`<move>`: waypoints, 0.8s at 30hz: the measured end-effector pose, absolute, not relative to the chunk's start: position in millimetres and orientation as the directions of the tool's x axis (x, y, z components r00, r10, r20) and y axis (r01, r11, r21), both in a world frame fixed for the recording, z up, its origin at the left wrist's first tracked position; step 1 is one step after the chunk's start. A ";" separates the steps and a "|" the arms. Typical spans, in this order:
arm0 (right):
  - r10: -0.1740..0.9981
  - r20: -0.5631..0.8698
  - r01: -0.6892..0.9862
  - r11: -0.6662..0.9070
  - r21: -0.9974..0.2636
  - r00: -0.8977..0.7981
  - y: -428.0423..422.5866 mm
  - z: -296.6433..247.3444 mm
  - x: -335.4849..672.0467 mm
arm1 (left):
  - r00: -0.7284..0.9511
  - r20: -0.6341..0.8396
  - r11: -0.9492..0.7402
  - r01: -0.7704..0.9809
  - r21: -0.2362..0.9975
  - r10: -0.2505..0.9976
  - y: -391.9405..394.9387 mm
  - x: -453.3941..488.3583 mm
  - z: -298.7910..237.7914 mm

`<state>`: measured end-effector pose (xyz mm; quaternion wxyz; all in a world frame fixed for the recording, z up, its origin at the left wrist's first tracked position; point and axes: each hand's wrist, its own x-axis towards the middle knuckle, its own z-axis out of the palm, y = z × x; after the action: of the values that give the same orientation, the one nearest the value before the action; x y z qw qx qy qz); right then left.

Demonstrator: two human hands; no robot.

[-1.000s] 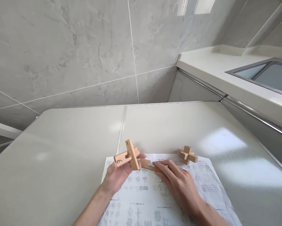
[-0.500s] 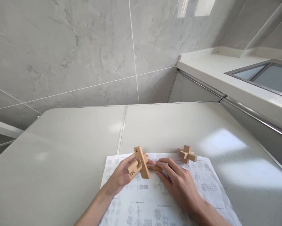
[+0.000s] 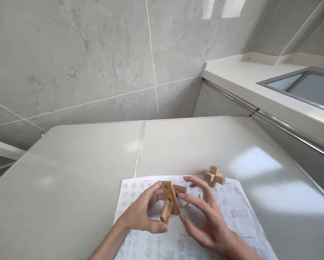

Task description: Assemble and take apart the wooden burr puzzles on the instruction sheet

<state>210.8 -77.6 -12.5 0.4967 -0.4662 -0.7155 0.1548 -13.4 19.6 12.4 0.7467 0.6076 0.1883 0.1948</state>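
Observation:
My left hand (image 3: 140,213) is closed around a few interlocked wooden puzzle pieces (image 3: 170,198). One flat piece marked "2" stands tilted upward, and a bar with a mark on its end pokes through it toward me. Behind them another marked wooden piece (image 3: 180,189) shows, partly hidden. To the right, my right hand (image 3: 207,216) has its fingers spread, with a fingertip and the thumb tip close against the pieces; whether they touch cannot be made out. An assembled wooden burr puzzle (image 3: 214,176) rests at the far right part of the printed sheet (image 3: 151,238).
The sheet, covered in small diagrams, lies on a pale table (image 3: 69,187) with a seam across it. A grey tiled wall (image 3: 96,54) rises behind. On the right runs a white counter (image 3: 232,74) with a metal-framed sink (image 3: 305,86).
The joined pieces have turned and shifted slightly right and down in my left hand. My right hand has opened from its grip on a small wooden piece, its fingers now spread.

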 end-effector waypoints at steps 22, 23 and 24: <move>0.900 0.422 0.534 0.413 -0.738 -0.113 -76.0 -23.7 205.2 | 0.840 -0.025 0.040 0.004 0.999 0.542 16.3 -14.6 2.9; 0.901 0.421 0.545 0.407 -0.733 -0.108 -76.3 -24.1 204.9 | 0.841 -0.032 0.041 0.012 0.999 0.540 16.8 -13.9 4.2; 0.901 0.421 0.558 0.402 -0.726 -0.101 -76.7 -24.5 204.7 | 0.844 -0.041 0.043 0.021 0.999 0.534 17.3 -13.1 5.6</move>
<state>204.7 -76.7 -24.5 0.4352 -0.5102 -0.7151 0.1973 -13.1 17.3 5.6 0.6914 0.6665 0.2083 0.1855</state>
